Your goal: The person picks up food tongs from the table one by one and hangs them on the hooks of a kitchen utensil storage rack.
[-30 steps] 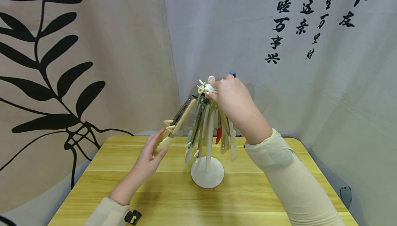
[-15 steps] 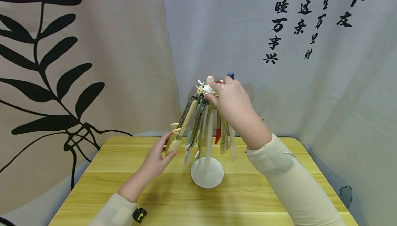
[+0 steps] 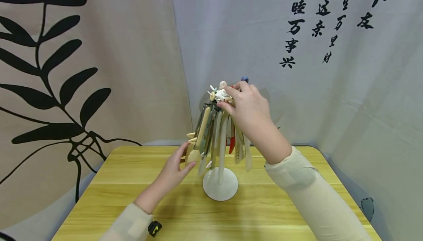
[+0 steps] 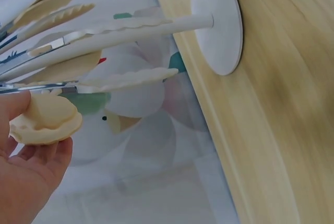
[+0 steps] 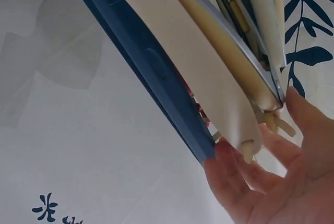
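Observation:
A white stand with a round base and thin post stands on the table, several tongs hanging around its top. My left hand pinches the lower end of cream-and-metal tongs at the stand's left side. In the left wrist view, thumb and fingers lie on either side of their scalloped cream heads. My right hand holds the stand's top, thumb and fingers around the white hub. Beside its fingers in the right wrist view are blue tongs and a broad cream handle; the fingers partly hide the hub.
A wooden table bears the stand. Red-tipped tongs and other pale utensils hang close together on the right of the post. Behind, a fabric curtain with printed leaves and writing surrounds the table.
My left hand has moved right with the cream tongs, which now hang steeper and nearer the post. My right hand stays at the stand's top.

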Tool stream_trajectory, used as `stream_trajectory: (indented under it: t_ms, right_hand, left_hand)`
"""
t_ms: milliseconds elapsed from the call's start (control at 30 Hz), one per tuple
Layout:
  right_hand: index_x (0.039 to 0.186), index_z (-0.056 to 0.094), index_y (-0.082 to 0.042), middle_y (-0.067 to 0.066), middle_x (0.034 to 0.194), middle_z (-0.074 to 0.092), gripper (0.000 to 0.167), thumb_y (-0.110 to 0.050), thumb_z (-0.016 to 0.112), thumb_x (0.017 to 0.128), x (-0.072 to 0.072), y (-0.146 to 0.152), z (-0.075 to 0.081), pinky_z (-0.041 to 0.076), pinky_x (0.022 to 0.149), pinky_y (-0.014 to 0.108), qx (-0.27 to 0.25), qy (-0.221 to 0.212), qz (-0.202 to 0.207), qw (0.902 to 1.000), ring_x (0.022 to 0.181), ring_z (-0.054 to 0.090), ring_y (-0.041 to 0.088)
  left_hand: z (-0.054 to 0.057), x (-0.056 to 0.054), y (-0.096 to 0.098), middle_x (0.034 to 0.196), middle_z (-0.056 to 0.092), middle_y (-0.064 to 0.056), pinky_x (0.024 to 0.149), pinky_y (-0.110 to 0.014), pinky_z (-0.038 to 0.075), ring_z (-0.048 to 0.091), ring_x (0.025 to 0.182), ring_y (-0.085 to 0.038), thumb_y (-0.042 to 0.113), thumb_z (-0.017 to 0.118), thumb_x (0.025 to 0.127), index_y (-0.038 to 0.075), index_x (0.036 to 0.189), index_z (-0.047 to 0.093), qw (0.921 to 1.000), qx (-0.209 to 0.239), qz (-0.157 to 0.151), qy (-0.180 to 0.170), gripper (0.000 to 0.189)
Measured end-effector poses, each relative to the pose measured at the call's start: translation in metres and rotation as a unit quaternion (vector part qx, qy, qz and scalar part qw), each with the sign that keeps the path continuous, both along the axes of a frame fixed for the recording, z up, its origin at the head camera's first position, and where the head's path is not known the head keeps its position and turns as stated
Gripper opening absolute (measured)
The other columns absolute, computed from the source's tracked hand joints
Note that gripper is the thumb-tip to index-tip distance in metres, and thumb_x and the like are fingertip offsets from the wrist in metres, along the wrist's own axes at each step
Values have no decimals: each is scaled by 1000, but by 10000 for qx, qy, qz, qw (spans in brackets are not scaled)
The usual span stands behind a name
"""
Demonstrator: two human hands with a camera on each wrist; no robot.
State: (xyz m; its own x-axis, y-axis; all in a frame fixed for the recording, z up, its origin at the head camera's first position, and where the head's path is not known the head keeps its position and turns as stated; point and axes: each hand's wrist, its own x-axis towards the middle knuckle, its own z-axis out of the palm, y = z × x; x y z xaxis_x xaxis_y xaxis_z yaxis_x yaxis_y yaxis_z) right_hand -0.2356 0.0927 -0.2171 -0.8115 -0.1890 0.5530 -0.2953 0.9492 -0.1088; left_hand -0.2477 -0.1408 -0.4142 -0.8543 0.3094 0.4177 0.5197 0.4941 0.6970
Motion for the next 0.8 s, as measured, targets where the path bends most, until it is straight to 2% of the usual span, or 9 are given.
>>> stream_trajectory:
  t_ms: [233,467,600,800]
  right_hand:
    - [125,62,-26,2,117,57,43,-49,61,88,9,16,-4,52,62,44,-526,800,292,9950,103,53,24]
    - [122,65,-18,7,105,60,35,-27,65,88,13,41,-19,46,64,38,-1239,1761,862,9727,91,54,25]
    - [126,62,-18,8,102,59,40,-20,64,86,15,53,-31,43,66,36,-1383,1775,979,9694,88,52,23]
    - [127,59,-17,7,104,59,41,-18,63,87,15,70,-52,44,68,37,-1484,1356,872,9757,89,54,22]
  left_hand:
    - [-2,-4,7,129,53,-12,91,-40,52,55,115,-30,11,67,87,5,141,36,10000,18,-12,45,62]
    - [-2,-6,14,127,53,-10,91,-37,52,55,114,-29,11,67,87,7,140,38,9999,96,-4,-125,60]
    - [-4,-8,16,127,50,-8,92,-36,52,54,115,-28,13,67,88,9,140,37,9998,91,28,-201,60]
    - [-7,-11,20,123,52,-8,88,-33,54,54,113,-26,12,68,87,8,138,39,10000,72,58,-17,59]
